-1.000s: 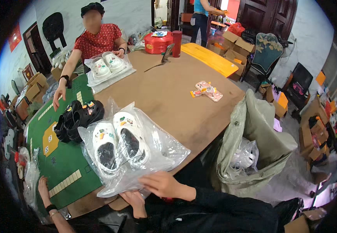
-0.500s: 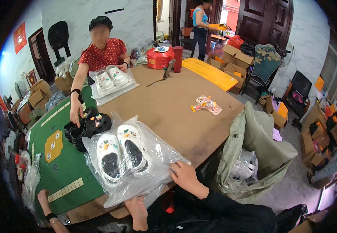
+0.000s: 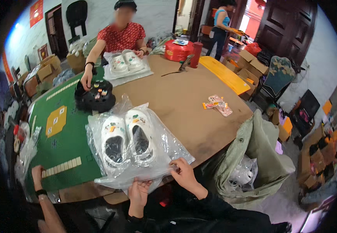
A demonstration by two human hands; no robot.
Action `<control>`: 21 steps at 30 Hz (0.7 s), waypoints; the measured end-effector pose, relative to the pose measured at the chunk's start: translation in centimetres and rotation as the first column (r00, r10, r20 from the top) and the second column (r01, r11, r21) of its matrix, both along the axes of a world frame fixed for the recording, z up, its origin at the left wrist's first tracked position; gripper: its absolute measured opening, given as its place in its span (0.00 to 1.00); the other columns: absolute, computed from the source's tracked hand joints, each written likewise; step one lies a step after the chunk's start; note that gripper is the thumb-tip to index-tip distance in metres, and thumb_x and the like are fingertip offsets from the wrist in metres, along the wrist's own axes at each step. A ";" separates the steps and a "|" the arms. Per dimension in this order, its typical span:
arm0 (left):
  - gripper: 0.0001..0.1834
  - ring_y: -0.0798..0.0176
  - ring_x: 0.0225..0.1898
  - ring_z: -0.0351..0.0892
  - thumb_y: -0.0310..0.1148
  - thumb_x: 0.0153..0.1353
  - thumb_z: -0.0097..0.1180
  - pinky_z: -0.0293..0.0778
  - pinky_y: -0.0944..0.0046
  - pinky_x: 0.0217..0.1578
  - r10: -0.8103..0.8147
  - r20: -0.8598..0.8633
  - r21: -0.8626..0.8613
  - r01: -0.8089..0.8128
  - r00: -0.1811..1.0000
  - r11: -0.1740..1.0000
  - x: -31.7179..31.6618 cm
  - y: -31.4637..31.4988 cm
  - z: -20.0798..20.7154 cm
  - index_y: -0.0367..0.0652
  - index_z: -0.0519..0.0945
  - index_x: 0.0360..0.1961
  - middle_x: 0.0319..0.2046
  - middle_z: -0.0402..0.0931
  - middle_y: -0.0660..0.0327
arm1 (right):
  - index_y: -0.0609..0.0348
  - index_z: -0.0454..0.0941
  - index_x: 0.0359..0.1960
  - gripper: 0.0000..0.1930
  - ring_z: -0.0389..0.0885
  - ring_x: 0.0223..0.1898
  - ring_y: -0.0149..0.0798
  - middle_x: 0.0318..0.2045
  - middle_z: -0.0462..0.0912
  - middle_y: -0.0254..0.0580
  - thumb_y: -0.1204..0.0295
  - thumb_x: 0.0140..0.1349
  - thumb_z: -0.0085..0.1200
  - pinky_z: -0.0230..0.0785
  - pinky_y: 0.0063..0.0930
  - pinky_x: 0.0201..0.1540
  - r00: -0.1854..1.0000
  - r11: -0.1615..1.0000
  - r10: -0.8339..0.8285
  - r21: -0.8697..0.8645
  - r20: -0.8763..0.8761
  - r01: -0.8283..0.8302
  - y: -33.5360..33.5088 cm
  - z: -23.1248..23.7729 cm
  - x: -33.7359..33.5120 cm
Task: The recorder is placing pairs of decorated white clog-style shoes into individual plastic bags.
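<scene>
Clear bag (image 3: 172, 143) lay flat at the near edge of the brown tabletop (image 3: 182, 91), pair of white clogs (image 3: 129, 131) inside, toes away from me, left part over the green mat (image 3: 73, 134). Right hand (image 3: 184, 176): thumb and fingers nearly closed, seemingly pinching the bag's near right edge. Left hand (image 3: 138, 193): palm up, fingers loosely half-curled at the near edge; couldn't tell if they gripped film. My read: light load, clogs springy and hard to break, film limp, slick, prone to tearing if yanked. Best hold: pinch the edge with both hands, or palm under the soles for lifting. Charms on the toes looked snag-prone; avoid pressing there.
</scene>
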State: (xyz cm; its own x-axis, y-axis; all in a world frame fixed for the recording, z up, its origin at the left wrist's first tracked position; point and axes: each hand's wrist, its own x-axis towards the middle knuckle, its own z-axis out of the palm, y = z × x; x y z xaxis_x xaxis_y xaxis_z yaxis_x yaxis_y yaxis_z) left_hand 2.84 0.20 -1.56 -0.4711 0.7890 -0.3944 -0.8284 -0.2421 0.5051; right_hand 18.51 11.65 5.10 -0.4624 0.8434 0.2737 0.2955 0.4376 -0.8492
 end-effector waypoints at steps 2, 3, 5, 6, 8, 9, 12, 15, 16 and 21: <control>0.16 0.52 0.42 0.71 0.34 0.62 0.43 0.69 0.51 0.42 0.011 -0.026 0.097 -0.009 1.000 0.995 -0.1 -0.4 -1.0 0.33 0.65 0.46 0.43 0.69 0.50 | 0.60 0.73 0.34 0.09 0.71 0.24 0.32 0.28 0.70 0.39 0.78 0.48 0.53 0.64 0.21 0.26 1.000 1.000 0.002 -0.013 0.006 -0.002 0.1 -0.8 -0.1; 0.16 0.53 0.42 0.71 0.36 0.63 0.42 0.68 0.51 0.43 0.030 -0.055 0.079 -0.026 0.998 0.997 0.1 -0.3 0.0 0.36 0.65 0.47 0.43 0.69 0.52 | 0.60 0.73 0.34 0.10 0.70 0.25 0.30 0.27 0.70 0.38 0.78 0.48 0.54 0.63 0.20 0.27 1.000 0.999 0.016 -0.035 -0.012 -0.016 0.1 -0.8 -0.2; 0.16 0.53 0.43 0.70 0.37 0.63 0.41 0.67 0.51 0.44 0.085 0.006 0.104 -0.085 0.996 0.991 0.0 0.0 -0.4 0.38 0.66 0.47 0.44 0.70 0.53 | 0.61 0.74 0.36 0.11 0.69 0.27 0.24 0.28 0.71 0.34 0.77 0.49 0.56 0.62 0.17 0.27 0.995 0.986 0.099 -0.134 -0.030 -0.102 0.5 -1.7 0.1; 0.16 0.54 0.43 0.70 0.37 0.63 0.41 0.66 0.52 0.44 0.122 0.055 0.137 -0.129 0.991 0.982 0.0 0.0 -0.5 0.39 0.66 0.47 0.44 0.70 0.54 | 0.60 0.73 0.42 0.15 0.71 0.26 0.23 0.27 0.73 0.32 0.74 0.51 0.56 0.64 0.16 0.28 0.969 0.926 0.125 -0.324 -0.215 -0.191 0.5 -2.4 -0.3; 0.15 0.56 0.44 0.70 0.37 0.63 0.39 0.65 0.53 0.45 0.122 0.110 0.143 -0.138 0.986 0.980 -0.2 0.0 -0.4 0.42 0.67 0.47 0.45 0.70 0.56 | 0.60 0.73 0.46 0.17 0.70 0.27 0.21 0.28 0.75 0.31 0.74 0.53 0.56 0.62 0.14 0.29 0.926 0.694 0.216 -0.618 -0.311 -0.369 0.6 -0.8 0.2; 0.15 0.58 0.44 0.70 0.32 0.61 0.42 0.66 0.55 0.45 0.085 0.170 0.207 -0.120 0.982 0.971 -0.5 -0.3 -0.7 0.39 0.67 0.48 0.44 0.71 0.56 | 0.61 0.72 0.48 0.18 0.70 0.27 0.21 0.27 0.75 0.32 0.75 0.54 0.55 0.62 0.14 0.30 0.930 0.690 0.296 -0.625 -0.217 -0.365 0.9 0.3 0.4; 0.15 0.59 0.43 0.71 0.26 0.57 0.46 0.66 0.57 0.45 -0.004 -0.020 0.423 0.013 1.000 0.906 -0.6 -0.4 -1.5 0.37 0.68 0.47 0.43 0.71 0.56 | 0.63 0.72 0.46 0.15 0.71 0.24 0.23 0.23 0.74 0.32 0.77 0.55 0.53 0.63 0.16 0.28 0.831 0.489 0.076 -0.706 -0.551 -0.512 1.5 -1.9 1.2; 0.16 0.58 0.47 0.70 0.22 0.55 0.48 0.65 0.57 0.49 -0.036 -0.219 0.089 0.056 0.975 0.994 0.6 -0.3 0.1 0.34 0.68 0.47 0.45 0.71 0.55 | 0.62 0.73 0.39 0.09 0.72 0.24 0.26 0.25 0.75 0.36 0.76 0.56 0.52 0.64 0.17 0.27 0.901 0.581 0.073 -0.715 -0.429 -0.388 1.7 -2.8 1.2; 0.16 0.58 0.48 0.70 0.22 0.55 0.47 0.64 0.57 0.51 -0.153 -0.369 -0.033 0.152 0.917 0.988 0.5 -0.4 -0.3 0.34 0.68 0.47 0.46 0.70 0.54 | 0.62 0.73 0.39 0.09 0.72 0.24 0.26 0.25 0.75 0.36 0.76 0.56 0.52 0.64 0.17 0.27 0.897 0.578 0.087 -0.712 -0.433 -0.399 1.6 -2.7 0.8; 0.20 0.57 0.52 0.66 0.33 0.59 0.44 0.61 0.58 0.55 -0.025 0.160 0.353 -0.034 0.987 0.935 -0.1 -1.1 -1.0 0.38 0.64 0.53 0.50 0.67 0.55 | 0.61 0.71 0.32 0.06 0.71 0.21 0.23 0.22 0.74 0.32 0.77 0.53 0.54 0.62 0.13 0.24 0.825 0.462 0.244 -0.687 -0.509 -0.560 -0.2 -1.6 -1.2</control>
State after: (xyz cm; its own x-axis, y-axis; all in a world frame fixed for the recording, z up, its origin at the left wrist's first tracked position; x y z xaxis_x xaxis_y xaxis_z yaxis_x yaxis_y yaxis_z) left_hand 2.72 -0.87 -2.59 -0.4293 0.8889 -0.1600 -0.8891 -0.3849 0.2477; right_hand 17.30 11.43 3.52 -0.8357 0.5104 -0.2025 -0.0588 -0.4499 -0.8912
